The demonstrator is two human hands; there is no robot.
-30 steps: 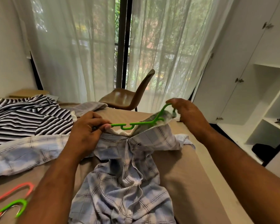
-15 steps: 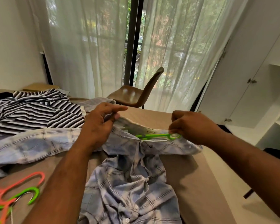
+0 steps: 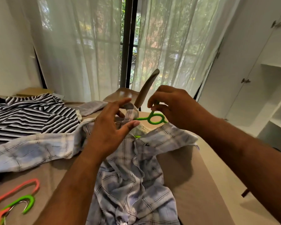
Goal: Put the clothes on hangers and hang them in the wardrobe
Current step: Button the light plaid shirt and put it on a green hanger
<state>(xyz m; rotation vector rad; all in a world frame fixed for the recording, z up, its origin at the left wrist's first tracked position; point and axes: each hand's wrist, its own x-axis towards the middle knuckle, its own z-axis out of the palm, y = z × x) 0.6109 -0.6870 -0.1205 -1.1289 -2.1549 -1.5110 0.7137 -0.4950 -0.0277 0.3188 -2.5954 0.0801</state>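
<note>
Now, vs half a sec ago, the left hand [image 3: 110, 132] is letting go of the collar, fingers spreading wide and holding nothing; the right hand [image 3: 173, 108] is no longer sitting fisted low on the cloth but is pinching the hook of the green hanger [image 3: 148, 119], which is now sticking out past the collar of the plaid shirt [image 3: 131, 176] lying on the bed [image 3: 193, 184]; hanger's visible part is running approx left-right, hook end pointing right twd the wardrobe [image 3: 250, 70]; the rest is hiding under fabric; the striped shirt [image 3: 31, 116] is lying at left.
</note>
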